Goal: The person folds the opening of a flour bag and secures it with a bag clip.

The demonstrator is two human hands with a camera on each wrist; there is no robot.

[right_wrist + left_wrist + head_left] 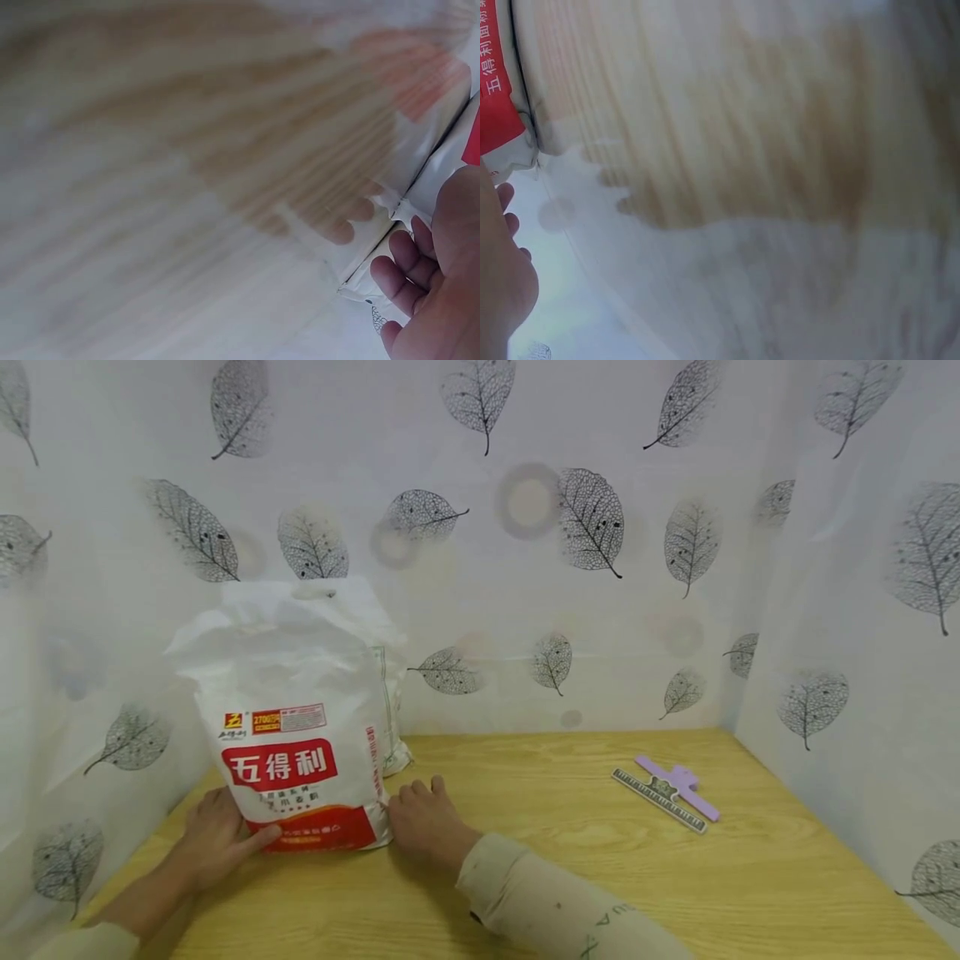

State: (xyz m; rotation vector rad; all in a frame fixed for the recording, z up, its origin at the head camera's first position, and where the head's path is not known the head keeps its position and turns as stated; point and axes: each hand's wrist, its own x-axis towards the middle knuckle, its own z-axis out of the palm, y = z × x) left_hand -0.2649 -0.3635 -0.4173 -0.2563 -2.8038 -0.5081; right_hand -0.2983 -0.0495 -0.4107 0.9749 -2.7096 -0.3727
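A white flour bag [292, 693] with red printed panels stands upright on the left part of the table, its flattened top holding a carry slot. My left hand [213, 835] grips its lower left corner, the thumb lying across the front. At the lower right side my right hand [427, 822] touches the bag with relaxed, slightly bent fingers. In the left wrist view, the bag's red corner [499, 112] appears above my fingers. Fingers of the right hand [412, 277] lie beside the bag's bottom edge in the right wrist view.
Behind the flour bag stands another white bag [392, 693] with green lines. To the right, a lilac clip [701, 804] and a dark ornate clip [645, 791] lie together on the wooden table [570, 860]. Leaf-patterned sheeting [495, 593] closes in the back and sides.
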